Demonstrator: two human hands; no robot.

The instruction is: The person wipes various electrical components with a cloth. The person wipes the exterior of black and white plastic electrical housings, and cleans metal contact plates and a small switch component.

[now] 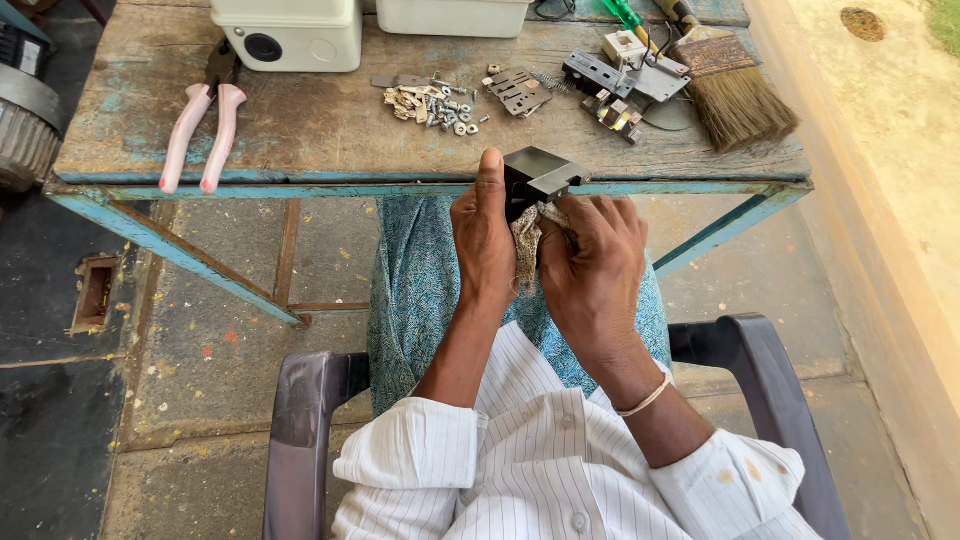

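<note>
Both hands clamp one dark metal bracket (538, 176) at frame centre: the left hand (484, 240) grips its side, thumb up, while the right hand (592, 268) presses one rag (527, 245) against it. Upper frame: one pair of pink-handled pliers (200, 135), one brush (735, 90), two white boxes (290, 35), one screw pile (435, 103).

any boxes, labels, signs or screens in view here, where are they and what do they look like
No labels, signs or screens show.
White box: far edge of the wooden table, left of middle; boxy, with a round dark hole on its front.
Second white box: beside it to the right, plain, cut off by the picture's top edge.
Both hands hold a dark metal part and a rag, which carry no label.
</note>
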